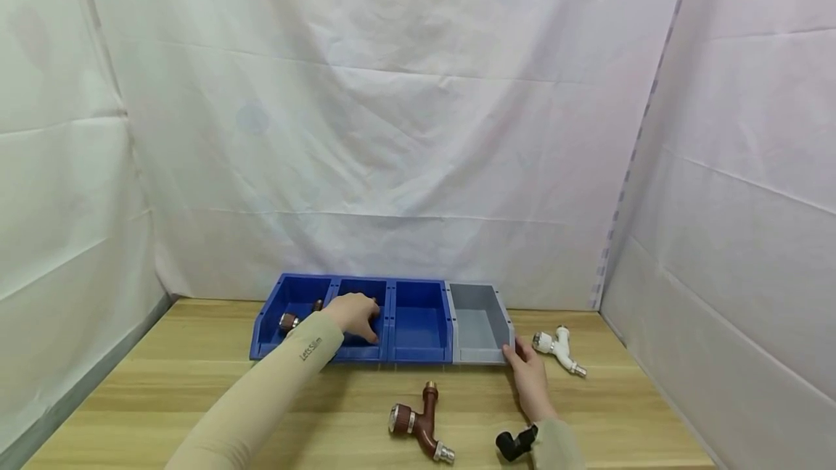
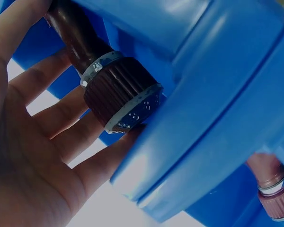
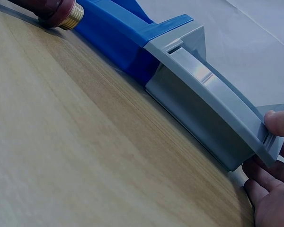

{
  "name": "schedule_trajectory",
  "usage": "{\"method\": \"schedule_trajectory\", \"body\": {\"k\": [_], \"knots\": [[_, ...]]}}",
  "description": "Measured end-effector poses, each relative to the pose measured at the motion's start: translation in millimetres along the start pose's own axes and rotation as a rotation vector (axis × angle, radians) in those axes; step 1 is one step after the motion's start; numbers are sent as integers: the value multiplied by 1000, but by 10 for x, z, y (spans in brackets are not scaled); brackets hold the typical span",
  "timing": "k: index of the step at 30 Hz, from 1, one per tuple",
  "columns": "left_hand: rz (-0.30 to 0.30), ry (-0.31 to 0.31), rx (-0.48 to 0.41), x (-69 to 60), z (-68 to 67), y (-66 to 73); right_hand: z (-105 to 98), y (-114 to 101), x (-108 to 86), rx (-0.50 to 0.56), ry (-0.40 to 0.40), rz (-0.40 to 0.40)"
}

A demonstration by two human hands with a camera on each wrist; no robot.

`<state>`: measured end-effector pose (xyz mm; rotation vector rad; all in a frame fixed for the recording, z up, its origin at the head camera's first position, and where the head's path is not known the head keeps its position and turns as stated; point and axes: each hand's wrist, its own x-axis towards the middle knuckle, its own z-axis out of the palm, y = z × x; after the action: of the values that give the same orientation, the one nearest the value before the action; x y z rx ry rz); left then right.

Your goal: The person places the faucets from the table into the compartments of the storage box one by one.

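My left hand point(image 1: 353, 312) reaches into the second blue bin from the left point(image 1: 358, 286). In the left wrist view a dark brown tap point(image 2: 120, 92) with a ribbed knob lies between the thumb and fingers of that hand point(image 2: 38, 146), which hold it beside the blue bin wall. The head view hides most of this tap. My right hand point(image 1: 532, 381) grips the front right corner of the grey bin point(image 1: 477, 319). Seen from the right wrist, the thumb of this hand point(image 3: 274, 184) presses on the grey rim point(image 3: 203, 80) and the fingers are beneath.
Another brown tap point(image 1: 288, 322) lies in the leftmost blue bin. A third blue bin point(image 1: 419, 326) adjoins the grey one. On the wooden table point(image 1: 353, 426), a brown tap point(image 1: 424, 423) lies in front, a black fitting point(image 1: 512, 445) by the right sleeve, and a white tap point(image 1: 560, 348) at the right.
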<state>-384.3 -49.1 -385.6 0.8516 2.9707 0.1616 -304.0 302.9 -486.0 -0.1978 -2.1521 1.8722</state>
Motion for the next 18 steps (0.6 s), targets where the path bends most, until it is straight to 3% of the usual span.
{"method": "schedule_trajectory", "body": {"k": [9,18], "knots": [[-16,-13,-5,-2,4,-39,12,-60,-18,-3,-2,1],[-25,-30,-4,12,19,39,-68,-69,-113,-5,2,22]]}}
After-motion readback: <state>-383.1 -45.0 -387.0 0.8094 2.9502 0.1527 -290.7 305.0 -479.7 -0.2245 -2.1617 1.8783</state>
